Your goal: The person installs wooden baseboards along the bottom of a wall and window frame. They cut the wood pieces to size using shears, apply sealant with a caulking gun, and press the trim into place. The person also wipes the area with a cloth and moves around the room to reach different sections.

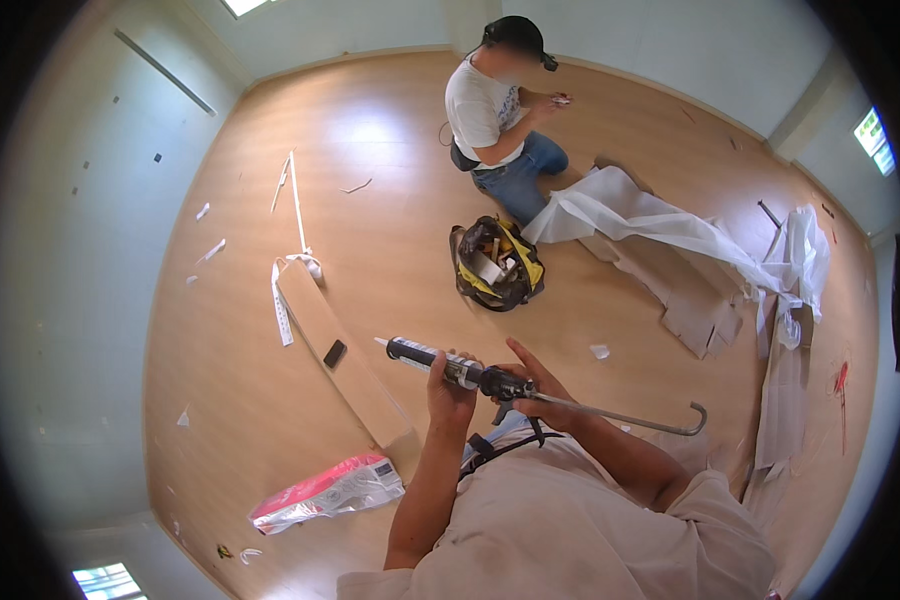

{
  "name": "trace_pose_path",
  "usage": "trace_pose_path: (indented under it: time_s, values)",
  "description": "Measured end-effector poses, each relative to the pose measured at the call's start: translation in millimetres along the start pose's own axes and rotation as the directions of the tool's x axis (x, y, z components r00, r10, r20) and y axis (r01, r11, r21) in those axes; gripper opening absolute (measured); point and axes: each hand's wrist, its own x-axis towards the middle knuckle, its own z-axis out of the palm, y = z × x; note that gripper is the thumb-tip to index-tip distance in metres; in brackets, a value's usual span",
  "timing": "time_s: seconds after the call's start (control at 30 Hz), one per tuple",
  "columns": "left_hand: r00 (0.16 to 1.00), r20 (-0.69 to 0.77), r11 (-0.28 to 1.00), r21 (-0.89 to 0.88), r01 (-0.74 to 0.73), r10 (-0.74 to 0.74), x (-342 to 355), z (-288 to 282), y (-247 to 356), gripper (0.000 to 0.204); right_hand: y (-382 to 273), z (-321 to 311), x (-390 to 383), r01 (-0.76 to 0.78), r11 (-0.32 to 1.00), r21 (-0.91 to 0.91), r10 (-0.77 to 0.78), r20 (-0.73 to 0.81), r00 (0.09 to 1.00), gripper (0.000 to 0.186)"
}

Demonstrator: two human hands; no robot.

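Note:
A caulking gun (489, 381) with a dark cartridge lies across my front, its pale nozzle to the left and its hooked metal rod to the right. My left hand (452, 395) is closed around the cartridge near its middle. At the black handle and trigger is my right hand (543, 385), gripping the gun's rear, with one digit stretched out past it. The handle partly hides the right hand's other fingers. Just beyond the gun, to the left, a black phone (335, 353) rests on a long flat cardboard box (355, 385).
A person (500, 110) kneels ahead, a small object in their hands, beside a black-and-yellow tool bag (497, 262). White plastic sheeting (660, 225) and cardboard (705, 315) spread to the right. A red-and-clear plastic package (330, 492) lies near left; white scraps dot the wooden floor.

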Motion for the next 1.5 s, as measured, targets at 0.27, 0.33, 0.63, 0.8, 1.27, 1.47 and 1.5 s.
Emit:
trace_pose_path:
  time_s: [0.27,0.33,0.63,0.8,1.27,1.47,1.5]
  values:
    - [0.990,0.114,0.987,0.125,-0.097,0.083,-13,12,-2,0.062,-10,4,-5,0.022,0.968,0.251,-0.021,-0.007,1.000,0.095]
    - [0.984,0.134,0.986,0.109,-0.129,0.114,-13,13,-7,0.065,-9,5,-8,0.034,0.947,0.320,-0.023,-0.037,0.999,0.086]
    - [0.926,0.362,0.970,0.241,0.014,-0.103,-7,-41,-12,0.041,-8,-1,-21,-0.050,0.785,0.617,0.166,-0.132,0.977,0.056]
    - [0.887,-0.169,0.754,0.473,0.456,-0.431,-16,-79,-55,0.045,-10,-7,-35,0.083,0.797,0.599,0.127,-0.300,0.945,0.058]
    - [0.944,-0.132,-0.057,0.986,0.156,0.302,155,-50,-71,0.067,-53,-39,-91,0.393,0.919,0.040,-0.254,-0.702,0.666,0.077]
    - [0.979,0.188,0.105,0.975,-0.196,0.082,27,87,-59,0.037,-11,-86,-86,0.108,0.973,-0.206,-0.223,-0.697,0.681,0.088]
    - [0.968,0.250,0.206,0.946,-0.251,0.027,4,122,-51,0.035,-1,-93,-75,0.067,0.963,-0.262,-0.236,-0.688,0.686,0.090]
